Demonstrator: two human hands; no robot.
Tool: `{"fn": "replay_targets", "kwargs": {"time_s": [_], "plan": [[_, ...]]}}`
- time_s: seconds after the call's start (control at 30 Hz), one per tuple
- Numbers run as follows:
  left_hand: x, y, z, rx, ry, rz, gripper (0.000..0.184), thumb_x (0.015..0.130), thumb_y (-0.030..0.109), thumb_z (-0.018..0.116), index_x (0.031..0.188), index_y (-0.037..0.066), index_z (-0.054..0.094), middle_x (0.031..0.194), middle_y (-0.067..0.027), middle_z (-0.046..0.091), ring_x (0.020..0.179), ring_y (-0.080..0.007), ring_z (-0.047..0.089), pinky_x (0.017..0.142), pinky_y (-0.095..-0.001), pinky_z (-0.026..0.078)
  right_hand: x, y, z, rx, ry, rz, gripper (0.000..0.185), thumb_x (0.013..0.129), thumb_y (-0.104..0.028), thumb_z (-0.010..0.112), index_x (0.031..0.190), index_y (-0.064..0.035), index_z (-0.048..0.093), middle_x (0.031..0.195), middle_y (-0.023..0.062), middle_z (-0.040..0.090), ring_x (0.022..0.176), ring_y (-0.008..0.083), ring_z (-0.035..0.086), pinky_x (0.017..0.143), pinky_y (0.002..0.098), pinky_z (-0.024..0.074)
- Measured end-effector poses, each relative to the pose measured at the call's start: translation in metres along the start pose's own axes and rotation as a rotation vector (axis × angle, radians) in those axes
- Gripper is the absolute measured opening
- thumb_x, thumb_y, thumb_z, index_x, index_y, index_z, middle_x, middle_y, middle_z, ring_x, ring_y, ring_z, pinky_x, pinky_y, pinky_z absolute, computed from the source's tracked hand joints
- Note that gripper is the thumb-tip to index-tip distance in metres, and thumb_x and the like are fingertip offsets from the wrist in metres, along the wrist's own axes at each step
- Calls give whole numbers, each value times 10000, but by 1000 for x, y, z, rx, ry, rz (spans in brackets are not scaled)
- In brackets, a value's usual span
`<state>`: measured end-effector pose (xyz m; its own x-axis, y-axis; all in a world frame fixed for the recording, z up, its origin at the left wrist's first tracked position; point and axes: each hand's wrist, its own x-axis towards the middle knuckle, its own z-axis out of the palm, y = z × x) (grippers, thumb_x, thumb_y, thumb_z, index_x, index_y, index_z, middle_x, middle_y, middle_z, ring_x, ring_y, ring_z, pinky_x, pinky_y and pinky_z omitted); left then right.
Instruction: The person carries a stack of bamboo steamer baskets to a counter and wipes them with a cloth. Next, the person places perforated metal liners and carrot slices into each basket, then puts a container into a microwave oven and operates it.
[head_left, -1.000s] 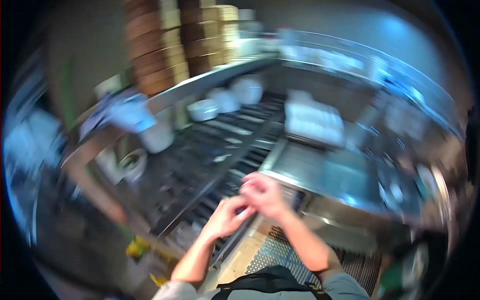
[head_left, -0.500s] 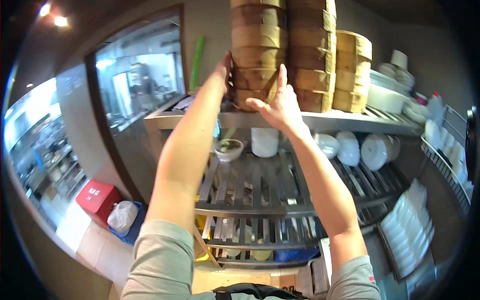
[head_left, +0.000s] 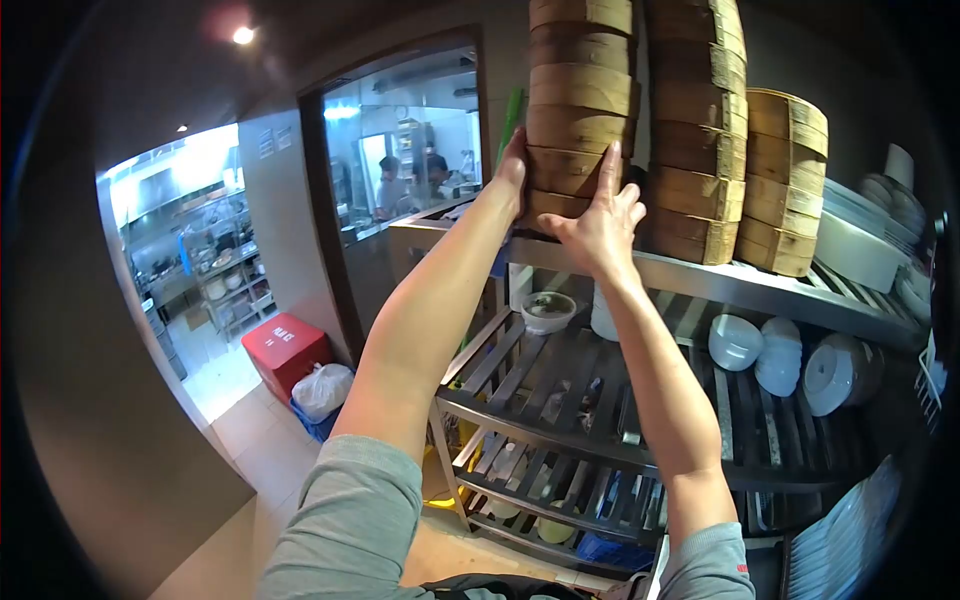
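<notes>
A tall stack of round bamboo steamers [head_left: 580, 92] stands on the upper metal shelf, its top cut off by the frame. My left hand [head_left: 513, 168] is against the stack's left side, its fingers partly hidden behind it. On the lower front right, my right hand [head_left: 598, 225] presses against the same stack, thumb and index finger spread over the bottom baskets. Just to the right rises a second tall steamer stack [head_left: 697, 150]. A shorter steamer stack [head_left: 785, 180] stands beyond that one.
Below are slatted shelves with a bowl [head_left: 548, 313] and white bowls [head_left: 735, 342]. White containers [head_left: 862, 245] sit at the upper right. A red box [head_left: 286, 350] and a bagged bin [head_left: 322, 390] stand on the floor at left. People [head_left: 430, 172] show through the window.
My view has swung left and tilted, so the shelf and stacks appear farther right. Both hands stay at the lower part of the same steamer stack.
</notes>
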<state>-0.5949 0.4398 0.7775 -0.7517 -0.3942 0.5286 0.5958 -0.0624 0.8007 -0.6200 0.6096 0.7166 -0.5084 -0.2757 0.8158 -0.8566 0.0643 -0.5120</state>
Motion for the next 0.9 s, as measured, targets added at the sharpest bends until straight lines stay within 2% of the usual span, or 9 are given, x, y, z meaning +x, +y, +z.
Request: {"fn": "replay_targets", "kwargs": {"time_s": [0.17, 0.23, 0.5, 0.63, 0.7, 0.73, 0.77, 0.8, 0.9], "plan": [[-31, 41, 21, 25, 126, -12, 680, 958, 587, 215, 1265, 87, 560, 1205, -164, 617, 1073, -313, 616, 966, -476, 468, 7, -15, 2, 17, 69, -162, 1331, 526, -350, 904, 1524, -163, 44, 1226, 276, 387, 1143, 454, 410, 993, 496, 380], [-37, 52, 9, -35, 115, -45, 664, 963, 583, 224, 1262, 97, 564, 1197, -163, 621, 1074, -313, 614, 966, -471, 468, 4, -29, -4, 109, -22, -162, 1271, 557, -292, 880, 1523, -139, 67, 1294, 311, 314, 1183, 477, 364, 1026, 501, 364], [-119, 107, -39, 25, 331, -3, 618, 970, 547, 268, 1247, 90, 577, 1172, -156, 632, 1077, -249, 614, 945, -414, 468, -37, -92, 34, 311, 13, -363, 1277, 534, -281, 912, 1519, -122, 116, 1224, 238, 371, 1127, 390, 509, 968, 433, 460], [-179, 129, -95, 164, 459, 228, 640, 953, 570, 301, 1170, 66, 630, 1116, -159, 652, 1042, -257, 619, 914, -422, 468, -89, -157, 70, 1013, -255, -434, 1143, 628, -232, 870, 1507, -70, 157, 1296, 233, 434, 1224, 357, 459, 997, 462, 417], [-203, 138, -137, 245, 474, 465, 654, 944, 582, 317, 1132, 55, 656, 1087, -161, 662, 1024, -260, 622, 899, -426, 468, -106, -172, 99, 348, 0, -575, 1059, 682, -238, 840, 1488, -14, 192, 1367, 227, 420, 1276, 342, 421, 1050, 435, 368], [-221, 143, -161, 293, 480, 594, 662, 940, 588, 325, 1113, 49, 669, 1073, -162, 667, 1015, -262, 624, 891, -428, 468, -116, -184, 119, 400, 2, -569, 1024, 705, -240, 825, 1482, 2, 203, 1396, 226, 399, 1282, 336, 417, 1066, 420, 350], [-257, 178, -146, 306, 684, 270, 726, 884, 646, 396, 1132, 10, 644, 1008, -181, 674, 933, -272, 664, 812, -432, 500, -129, -199, 138, 452, 5, -558, 990, 728, -242, 811, 1475, 18, 214, 1424, 226, 378, 1289, 331, 413, 1083, 405, 332], [-271, 188, -168, 366, 763, 264, 801, 845, 704, 407, 1062, -24, 661, 953, -214, 675, 880, -324, 671, 793, -460, 508, -145, -218, 150, 594, -78, -523, 994, 727, -239, 813, 1477, 14, 211, 1447, 231, 349, 1293, 328, 412, 1084, 398, 333], [-351, 224, -195, 616, 994, 164, 820, 888, 672, 344, 1153, -58, 611, 1252, -285, 553, 1213, -393, 512, 973, -453, 430, -182, -259, 206, 756, -150, -502, 1006, 723, -250, 811, 1501, -64, 201, 1487, 210, 310, 1320, 277, 386, 1086, 368, 328]]}}
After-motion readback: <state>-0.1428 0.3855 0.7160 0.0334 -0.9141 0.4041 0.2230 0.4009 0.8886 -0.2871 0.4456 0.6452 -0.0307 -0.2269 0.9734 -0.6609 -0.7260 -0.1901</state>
